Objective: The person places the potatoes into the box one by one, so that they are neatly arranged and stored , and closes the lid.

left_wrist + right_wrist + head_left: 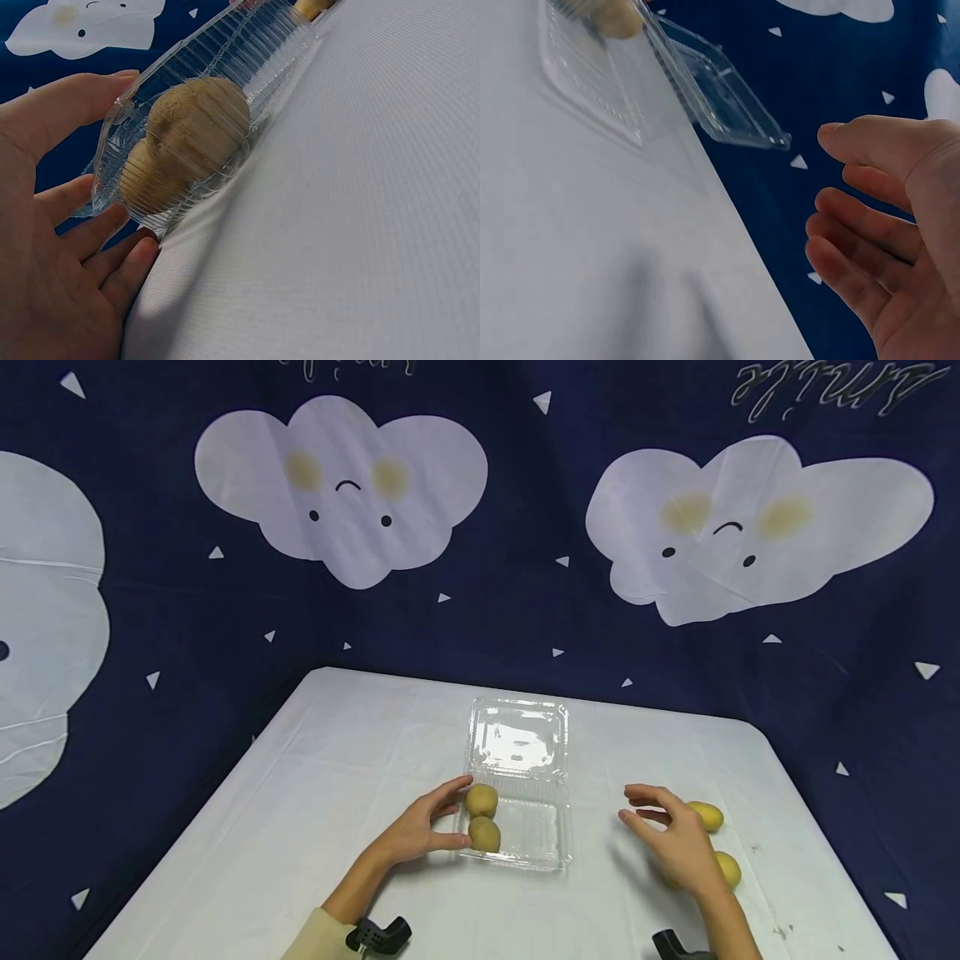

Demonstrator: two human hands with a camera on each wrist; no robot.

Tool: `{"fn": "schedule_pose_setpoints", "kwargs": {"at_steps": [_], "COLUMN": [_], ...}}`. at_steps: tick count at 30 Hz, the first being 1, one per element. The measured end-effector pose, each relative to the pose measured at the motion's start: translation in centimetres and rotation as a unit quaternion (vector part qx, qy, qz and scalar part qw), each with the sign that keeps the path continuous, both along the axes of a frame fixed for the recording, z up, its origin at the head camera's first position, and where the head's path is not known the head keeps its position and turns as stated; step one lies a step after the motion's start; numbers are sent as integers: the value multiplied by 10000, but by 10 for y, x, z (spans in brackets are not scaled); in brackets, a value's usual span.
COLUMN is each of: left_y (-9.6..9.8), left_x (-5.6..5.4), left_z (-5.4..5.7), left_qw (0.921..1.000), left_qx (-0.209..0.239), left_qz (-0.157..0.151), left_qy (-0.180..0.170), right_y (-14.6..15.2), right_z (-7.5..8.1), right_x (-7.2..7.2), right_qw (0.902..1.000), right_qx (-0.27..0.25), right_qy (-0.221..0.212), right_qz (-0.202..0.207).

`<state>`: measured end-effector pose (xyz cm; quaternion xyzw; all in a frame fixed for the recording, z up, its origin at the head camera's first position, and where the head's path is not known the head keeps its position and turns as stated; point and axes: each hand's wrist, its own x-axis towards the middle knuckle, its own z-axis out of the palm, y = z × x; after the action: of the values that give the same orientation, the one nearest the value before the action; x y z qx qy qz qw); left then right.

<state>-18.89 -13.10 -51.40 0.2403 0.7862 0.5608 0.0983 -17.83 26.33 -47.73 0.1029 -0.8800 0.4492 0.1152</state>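
Observation:
Two round brownish-yellow potatoes (482, 801) sit one behind the other along the left side of a clear plastic clamshell box (534, 827). Its hinged lid (517, 739) lies open toward the back. My left hand (420, 827) holds the box by its left side, thumb at the near corner and fingers toward the far one. In the left wrist view the potatoes (199, 127) show through the ribbed wall. My right hand (675, 839) is in the air right of the box, fingers loosely bent, with nothing between them. Beside it are yellow potatoes (705, 816), partly hidden by the hand.
A white cloth covers the table (352, 735). Behind it hangs a dark blue curtain (517, 618) with clouds and small triangles. Black wrist devices (378, 935) are on both forearms. Small dark specks mark the cloth at the right.

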Motion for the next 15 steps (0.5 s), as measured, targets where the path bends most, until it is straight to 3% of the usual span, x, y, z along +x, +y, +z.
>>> {"fn": "schedule_pose_setpoints", "kwargs": {"at_steps": [7, 15], "left_y": [0, 0], "left_x": [9, 10], "left_z": [21, 24], "left_qw": [9999, 9999], "left_qx": [70, 93], "left_qz": [-93, -75], "left_qy": [-85, -92], "right_y": [12, 33], "right_z": [4, 4], "right_x": [0, 1], "right_qw": [9976, 9851], "right_qx": [-236, -166], "right_qy": [171, -255], "right_qz": [-624, -1692]}}
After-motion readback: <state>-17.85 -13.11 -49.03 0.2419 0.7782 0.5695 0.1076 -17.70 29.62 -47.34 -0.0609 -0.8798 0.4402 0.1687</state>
